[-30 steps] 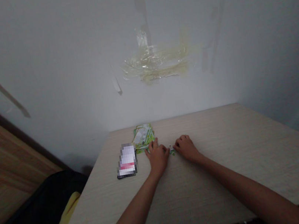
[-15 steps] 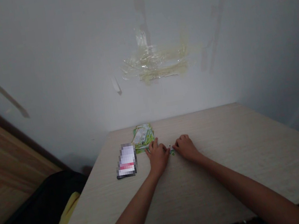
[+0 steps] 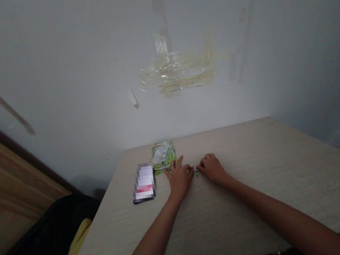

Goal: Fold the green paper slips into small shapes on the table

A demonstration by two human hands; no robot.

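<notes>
A big pale wall (image 3: 69, 74) stands behind the worktop (image 3: 292, 177), with shiny tape (image 3: 177, 71) on it. The worktop goes right up to the wall at its back edge. My left hand (image 3: 180, 182) and right hand (image 3: 213, 170) rest on it, closer to the back edge than the front. The green pile (image 3: 163, 154) of flat packets sits by the back edge, near the back left corner. A phone (image 3: 145, 183), all blurry, lies just in front of it, near the left edge. My left fingers spread out beside the pile, but the thumb side bends in. My right fingers curl in. Between them is a tiny green piece (image 3: 196, 174). I can't tell if either hand pinches it.
</notes>
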